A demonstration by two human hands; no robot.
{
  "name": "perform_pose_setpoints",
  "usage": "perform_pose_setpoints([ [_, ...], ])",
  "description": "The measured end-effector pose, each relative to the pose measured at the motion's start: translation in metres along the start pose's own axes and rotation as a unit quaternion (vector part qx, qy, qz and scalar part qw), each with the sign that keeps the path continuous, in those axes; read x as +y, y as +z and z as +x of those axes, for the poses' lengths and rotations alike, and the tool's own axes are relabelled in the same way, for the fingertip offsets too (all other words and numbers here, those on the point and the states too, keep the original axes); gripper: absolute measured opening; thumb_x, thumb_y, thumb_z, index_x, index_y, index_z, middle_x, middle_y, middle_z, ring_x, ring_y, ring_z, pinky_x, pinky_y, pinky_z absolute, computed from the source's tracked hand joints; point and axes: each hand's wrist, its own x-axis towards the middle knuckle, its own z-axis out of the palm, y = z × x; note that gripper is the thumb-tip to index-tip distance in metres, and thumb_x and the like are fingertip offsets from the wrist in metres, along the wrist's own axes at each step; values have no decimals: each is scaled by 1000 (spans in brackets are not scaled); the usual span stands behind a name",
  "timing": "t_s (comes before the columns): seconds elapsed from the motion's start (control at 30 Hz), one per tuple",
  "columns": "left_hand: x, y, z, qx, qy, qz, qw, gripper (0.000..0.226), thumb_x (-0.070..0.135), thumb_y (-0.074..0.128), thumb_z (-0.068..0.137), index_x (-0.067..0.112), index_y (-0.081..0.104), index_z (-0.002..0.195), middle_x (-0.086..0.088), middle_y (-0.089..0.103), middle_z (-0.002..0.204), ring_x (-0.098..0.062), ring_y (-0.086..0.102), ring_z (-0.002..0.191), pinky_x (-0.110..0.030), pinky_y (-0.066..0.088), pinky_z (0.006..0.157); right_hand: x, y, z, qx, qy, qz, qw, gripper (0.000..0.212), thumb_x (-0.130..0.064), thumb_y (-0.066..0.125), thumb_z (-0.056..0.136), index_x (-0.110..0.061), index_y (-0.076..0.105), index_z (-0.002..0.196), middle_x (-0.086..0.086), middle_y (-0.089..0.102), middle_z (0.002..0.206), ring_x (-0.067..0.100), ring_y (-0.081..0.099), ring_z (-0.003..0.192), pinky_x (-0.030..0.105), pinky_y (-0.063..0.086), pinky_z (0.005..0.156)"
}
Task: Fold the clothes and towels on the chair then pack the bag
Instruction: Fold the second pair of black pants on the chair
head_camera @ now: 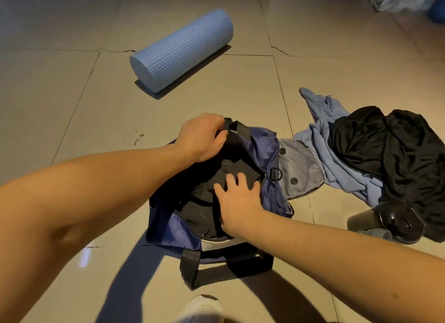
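Head view. A navy duffel bag (262, 149) lies unzipped on the tiled floor (72, 101) at centre frame, its mouth facing the camera. The left hand (204, 137) reaches in from the left edge, and its curled fingers clasp the black webbing strap (240, 130) at the bag's far rim, holding the opening up. The right hand (238, 202) lies in the mouth of the bag with fingers straight and spread. It presses flat on black fabric (202, 209) and grasps nothing. Whether that fabric is a packed garment or the lining cannot be told.

To the right of the bag, crumpled light-blue cloth (320, 135) and a black garment (390, 142) sit heaped together on the floor, unfolded. A grey snap-buttoned flap (298, 163) lies between them and the bag. A dark bottle (395, 224) lies at lower right, and a blue foam roller (183, 50) lies well apart at upper centre. No chair is in view.

Judged step: flattening the contents to make room. To do this well, the left hand keeps the rim lifted so the mouth stays wide, while the right palm smooths the fabric from the middle out to the corners — an even base lets folded items stack level. The heap at right probably needs folding before it goes in.
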Motion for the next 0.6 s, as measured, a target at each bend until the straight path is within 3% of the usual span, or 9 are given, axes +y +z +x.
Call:
perform_pose_setpoints([
  [0.1, 3, -3, -2, 3, 2, -12, 1000, 19, 39, 51, 100, 26, 46, 86, 5, 50, 85, -18, 45, 81, -33, 32, 68, -2, 6, 34, -55, 10, 69, 996, 95, -48, 66, 94, -28, 3, 163, 11, -24, 167, 49, -21, 150, 78, 7, 114],
  [0.27, 5, -6, -11, -8, 15, -8, 1000, 17, 39, 51, 101, 27, 46, 89, 7, 51, 87, -16, 45, 81, -32, 32, 68, 1, 11, 65, -85, 61, 145, 984, 93, -58, 59, 95, -24, 7, 163, 9, -20, 168, 48, -15, 152, 77, 15, 114],
  [0.43, -1, -5, -17, -67, 30, 8, 997, 14, 40, 56, 95, 26, 56, 93, 4, 58, 92, -19, 54, 85, -32, 38, 67, -8, -1, 43, -70, 52, 143, 986, 86, -34, 60, 96, -21, 7, 163, 13, -21, 168, 49, -19, 151, 76, 5, 116],
  [0.5, -2, -4, -21, -105, 50, 36, 993, 21, 40, 59, 89, 22, 59, 99, 0, 59, 98, -23, 57, 92, -36, 44, 69, -2, -10, 19, -31, 5, 166, 986, 75, -33, 57, 98, -15, 19, 161, 14, -11, 169, 45, -12, 153, 69, 12, 119],
  [0.6, 12, -7, -22, -133, 91, 54, 985, 48, 51, 49, 77, 15, 62, 106, -6, 61, 105, -29, 57, 97, -43, 50, 80, 25, -19, -20, 54, -61, 238, 968, 52, -30, 54, 100, -9, 44, 147, 16, 23, 163, 37, 14, 151, 55, 31, 118],
])
